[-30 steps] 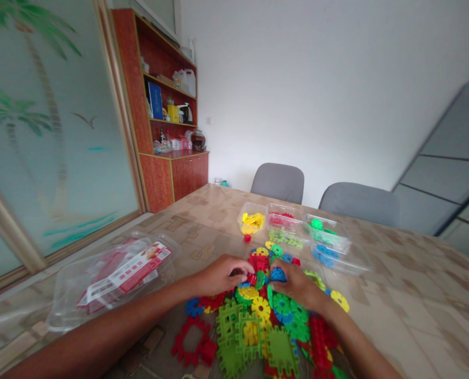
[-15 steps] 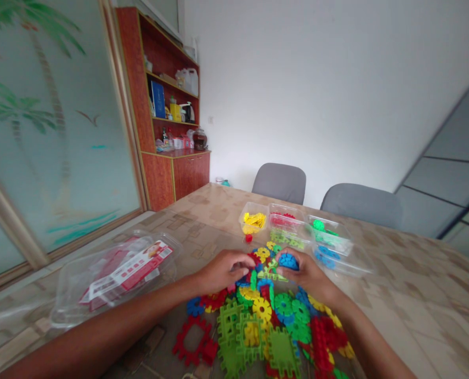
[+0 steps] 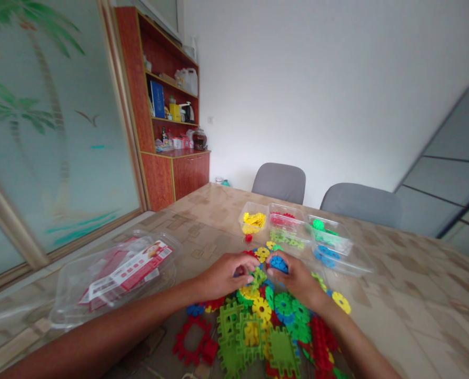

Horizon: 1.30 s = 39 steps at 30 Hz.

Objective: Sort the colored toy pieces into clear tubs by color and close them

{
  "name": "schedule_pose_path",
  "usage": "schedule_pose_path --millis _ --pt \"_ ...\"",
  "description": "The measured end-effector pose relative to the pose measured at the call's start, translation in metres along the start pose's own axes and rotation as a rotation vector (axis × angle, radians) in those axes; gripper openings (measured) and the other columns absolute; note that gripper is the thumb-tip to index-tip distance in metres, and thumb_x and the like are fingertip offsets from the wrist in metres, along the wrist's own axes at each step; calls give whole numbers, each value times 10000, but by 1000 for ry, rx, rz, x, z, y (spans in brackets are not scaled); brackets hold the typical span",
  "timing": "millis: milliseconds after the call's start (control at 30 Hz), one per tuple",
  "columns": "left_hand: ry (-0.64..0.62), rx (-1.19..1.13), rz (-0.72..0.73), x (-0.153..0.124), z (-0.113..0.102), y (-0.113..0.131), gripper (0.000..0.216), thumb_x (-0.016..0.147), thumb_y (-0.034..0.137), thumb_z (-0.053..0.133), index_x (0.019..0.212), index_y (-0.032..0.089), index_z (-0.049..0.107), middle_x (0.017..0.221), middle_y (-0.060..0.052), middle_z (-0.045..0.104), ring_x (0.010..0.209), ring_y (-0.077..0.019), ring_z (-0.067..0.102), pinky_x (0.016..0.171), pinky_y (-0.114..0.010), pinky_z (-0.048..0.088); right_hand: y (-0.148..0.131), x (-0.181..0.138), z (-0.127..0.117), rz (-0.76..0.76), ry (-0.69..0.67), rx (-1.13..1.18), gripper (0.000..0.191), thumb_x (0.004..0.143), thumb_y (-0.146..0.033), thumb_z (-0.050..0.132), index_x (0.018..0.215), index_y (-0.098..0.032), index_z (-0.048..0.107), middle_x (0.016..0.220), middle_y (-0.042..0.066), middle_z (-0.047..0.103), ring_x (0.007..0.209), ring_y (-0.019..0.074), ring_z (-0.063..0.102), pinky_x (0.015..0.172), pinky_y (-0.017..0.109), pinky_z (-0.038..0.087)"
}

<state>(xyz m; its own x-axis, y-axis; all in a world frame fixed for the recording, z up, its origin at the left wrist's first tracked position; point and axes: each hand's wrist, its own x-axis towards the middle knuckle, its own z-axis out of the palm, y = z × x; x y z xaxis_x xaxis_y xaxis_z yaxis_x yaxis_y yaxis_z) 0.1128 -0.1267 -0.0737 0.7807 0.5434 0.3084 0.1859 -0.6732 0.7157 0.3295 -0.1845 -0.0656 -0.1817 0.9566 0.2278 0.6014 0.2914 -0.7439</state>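
My right hand (image 3: 297, 279) is closed on blue notched discs (image 3: 278, 264), held between thumb and fingers above the pile. Facing it, my left hand (image 3: 224, 273) is curved over the pile with thumb and fingertips apart, close to a light green piece (image 3: 258, 276); I see nothing held in it. Below the hands lie mixed plastic building pieces: a yellow disc (image 3: 261, 309), green discs (image 3: 283, 304) and light green square panels (image 3: 283, 350). A red square frame (image 3: 192, 339) lies at the pile's left. Both palms hide part of the heap.
Behind the pile stand clear tubs: one with yellow pieces (image 3: 253, 221), one with red and light green pieces (image 3: 287, 239), one with green pieces (image 3: 324, 234) and blue discs (image 3: 326, 256). Clear packaging with a printed card (image 3: 127, 271) lies left. Grey chairs (image 3: 279, 181) line the far edge.
My right hand has moved slightly left and toward me with the blue discs. The fingers of my left hand have spread. A yellow disc now shows fully beside my right forearm.
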Motion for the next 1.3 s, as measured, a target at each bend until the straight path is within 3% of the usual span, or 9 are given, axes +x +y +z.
schedule_pose_path --millis 100,233,400,467,633,867,1000,1133,1300 --pt "-20 102 122 -1 -2 2 277 850 212 572 1125 185 597 1095 -67 634 986 -189 587 871 -291 443 5 0 0 -6 5 -57 132 816 -298 542 862 -187 596 800 13 634 745 193 571 705 302 434" --pt "-97 239 266 -2 -2 3 194 881 322 574 1024 207 638 1332 -95 513 1238 -247 453 1055 -376 298 10 -1 3 9 -8 -126 101 758 -194 572 843 -194 626 850 30 677 807 215 610 758 316 439" --pt "-190 295 313 0 0 3 195 912 310 529 1050 189 595 1096 -93 646 1068 -223 565 942 -324 390 17 -3 9 42 -38 -192 205 682 -107 617 860 -200 654 921 55 687 889 240 613 820 346 429" --pt "-170 356 281 1 -1 3 175 913 297 531 1032 185 593 1000 -74 655 983 -210 584 896 -305 396 18 -4 11 45 -49 -203 218 687 -110 624 888 -186 659 948 77 680 913 252 608 833 357 423" --pt "-101 526 192 1 -7 2 100 912 230 526 893 198 619 852 -24 634 876 -189 586 953 -349 314 16 -4 11 20 -91 -195 173 752 -178 627 920 -188 664 933 71 673 897 241 605 806 337 431" --pt "-101 529 173 1 -9 1 129 916 204 500 889 195 625 841 -22 615 870 -180 569 810 -266 376 13 -7 10 -57 -154 -148 217 721 -203 688 936 -217 663 974 38 642 919 217 582 835 309 411" --pt "-104 529 184 0 -6 -1 144 922 211 489 897 198 630 861 -27 607 861 -177 563 799 -263 377 9 -7 12 -45 -151 -94 246 680 -146 685 913 -205 631 883 9 645 830 194 582 732 272 421" --pt "-101 527 190 0 -6 -4 138 922 213 490 902 199 626 855 -26 603 859 -178 561 787 -263 375 10 -5 10 -8 -112 -10 128 776 -290 618 864 -199 595 745 -19 613 687 165 558 635 259 427" --pt "-108 531 187 0 -7 -3 144 927 218 483 885 192 619 823 -22 587 835 -174 559 758 -255 373 23 1 3 30 -25 89 288 822 -471 559 876 -188 559 786 0 602 690 162 549 620 265 452"
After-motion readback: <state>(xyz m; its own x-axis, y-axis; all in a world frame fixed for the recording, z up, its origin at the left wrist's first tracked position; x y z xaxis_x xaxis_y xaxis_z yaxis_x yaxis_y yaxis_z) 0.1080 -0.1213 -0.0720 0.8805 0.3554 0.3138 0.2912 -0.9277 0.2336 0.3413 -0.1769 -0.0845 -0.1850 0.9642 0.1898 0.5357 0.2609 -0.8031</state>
